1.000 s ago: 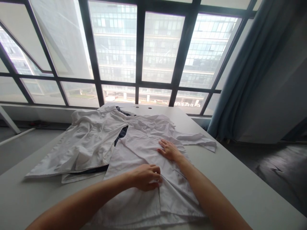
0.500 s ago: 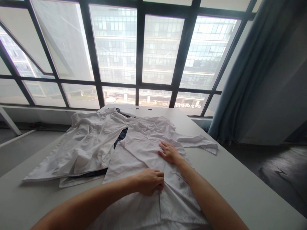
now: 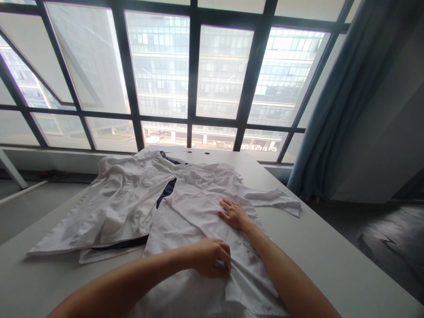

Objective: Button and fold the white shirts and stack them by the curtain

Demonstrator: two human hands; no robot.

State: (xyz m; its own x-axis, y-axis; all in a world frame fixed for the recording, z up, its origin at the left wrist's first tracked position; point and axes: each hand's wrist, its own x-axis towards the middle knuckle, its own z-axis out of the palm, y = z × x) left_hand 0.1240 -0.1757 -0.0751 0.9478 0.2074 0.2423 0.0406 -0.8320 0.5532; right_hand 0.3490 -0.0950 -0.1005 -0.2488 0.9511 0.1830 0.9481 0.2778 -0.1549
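Note:
A white long-sleeved shirt [image 3: 188, 212] lies spread and wrinkled before me, one sleeve [image 3: 274, 198] stretching out to the right. My left hand [image 3: 213, 258] is closed in a pinch on its cloth near the lower front, where the fabric is drawn up into folds. Just beyond and to the right, my right hand [image 3: 233, 214] rests flat on the same shirt with its fingers spread. On the left is more crumpled white cloth [image 3: 122, 198], and dark navy fabric [image 3: 165, 192] shows in the gap between the two. I cannot tell whether both white parts belong to one garment.
The garments lie on a white table [image 3: 324, 265] with two small dark holes near its far end. Beyond it stand large dark-framed windows [image 3: 192, 88]. A blue-grey curtain [image 3: 334, 123] hangs at the right, and a white metal frame [image 3: 13, 170] is at the left.
My left hand has shifted slightly right and lifted a little, pulling the pinched cloth into new folds. The right hand stays flat in the same place on the shirt.

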